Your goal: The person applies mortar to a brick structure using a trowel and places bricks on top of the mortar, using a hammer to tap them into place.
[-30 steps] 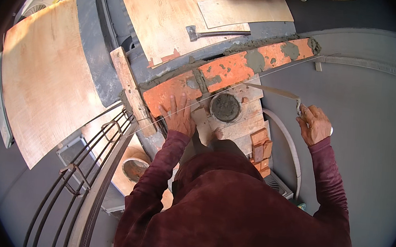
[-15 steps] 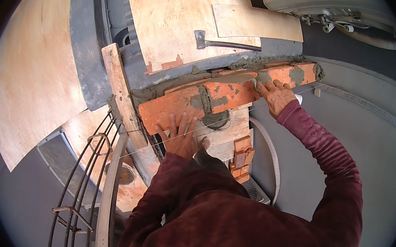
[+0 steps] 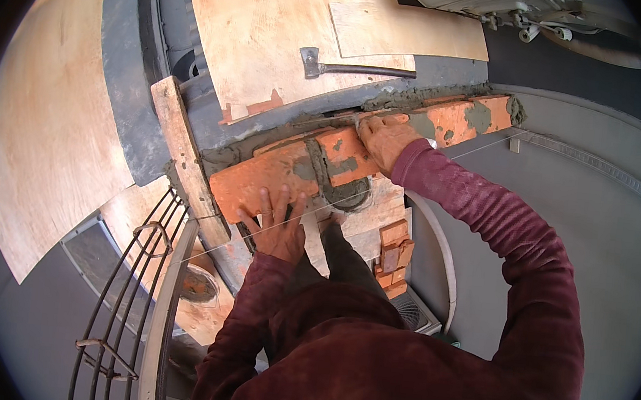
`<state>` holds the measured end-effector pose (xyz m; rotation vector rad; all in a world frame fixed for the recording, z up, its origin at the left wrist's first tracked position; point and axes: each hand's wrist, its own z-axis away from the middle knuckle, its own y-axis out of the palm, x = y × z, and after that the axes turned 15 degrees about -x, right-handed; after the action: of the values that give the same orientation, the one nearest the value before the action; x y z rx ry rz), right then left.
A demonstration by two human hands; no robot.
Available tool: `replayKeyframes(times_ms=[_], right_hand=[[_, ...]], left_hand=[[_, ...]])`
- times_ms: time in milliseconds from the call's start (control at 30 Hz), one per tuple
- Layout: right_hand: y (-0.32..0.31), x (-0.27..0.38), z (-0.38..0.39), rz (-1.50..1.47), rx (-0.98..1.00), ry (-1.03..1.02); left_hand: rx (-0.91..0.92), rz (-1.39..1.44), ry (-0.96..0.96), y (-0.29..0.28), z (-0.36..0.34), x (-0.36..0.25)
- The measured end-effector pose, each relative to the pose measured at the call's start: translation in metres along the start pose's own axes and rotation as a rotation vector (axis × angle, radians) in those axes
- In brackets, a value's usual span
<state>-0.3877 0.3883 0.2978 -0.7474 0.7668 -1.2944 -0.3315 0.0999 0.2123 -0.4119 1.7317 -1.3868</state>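
My left hand (image 3: pixel 278 230) lies with spread fingers against the front face of an orange brick (image 3: pixel 249 182) at the left end of a brick row. Farther right, my right hand (image 3: pixel 388 141) curls its fingers at the top edge of the neighbouring brick (image 3: pixel 346 156). A small white tip (image 3: pixel 432 143) shows beside its wrist; whatever the palm covers is hidden. Grey mortar (image 3: pixel 317 163) fills the upright joint between these two bricks. Across the front of the row runs a thin taut string (image 3: pixel 245 235), passing over my left hand.
An axe-shaped hammer (image 3: pixel 355 70) rests on plywood (image 3: pixel 266 35) beyond the row. At left stand an upright wooden board (image 3: pixel 187 154) and a steel-bar cage (image 3: pixel 130 282). Loose bricks (image 3: pixel 392 256) are stacked below, near a curved pale hose (image 3: pixel 443 256).
My right hand has slid left along the brick row, its fingers now more curled, and the white tip has moved with it. My left hand stays on the end brick.
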Motion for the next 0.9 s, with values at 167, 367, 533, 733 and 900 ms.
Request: replayKeyframes(times_ms=[167, 367, 533, 733, 900], right_hand=[[-0.042, 0.012, 0.076, -0.070, -0.328, -0.047], [-0.046, -0.037, 0.250, -0.621, -0.388, 0.430], [0.085, -0.037, 0.340, -0.810, -0.263, 0.738], [0.423, 0.016, 0.228, -0.679, 0.089, 0.681], [0.580, 0.036, 0.119, -0.494, 0.084, 0.715]], left_hand=[[0.018, -0.041, 0.040, 0.001, 0.004, 0.002], [0.010, 0.123, 0.018, -0.004, 0.059, -0.007], [0.804, 0.307, -0.261, 0.077, 0.179, 0.010], [0.941, -0.048, -0.336, 0.160, 0.216, -0.032], [0.762, -0.221, -0.042, 0.224, 0.226, -0.041]])
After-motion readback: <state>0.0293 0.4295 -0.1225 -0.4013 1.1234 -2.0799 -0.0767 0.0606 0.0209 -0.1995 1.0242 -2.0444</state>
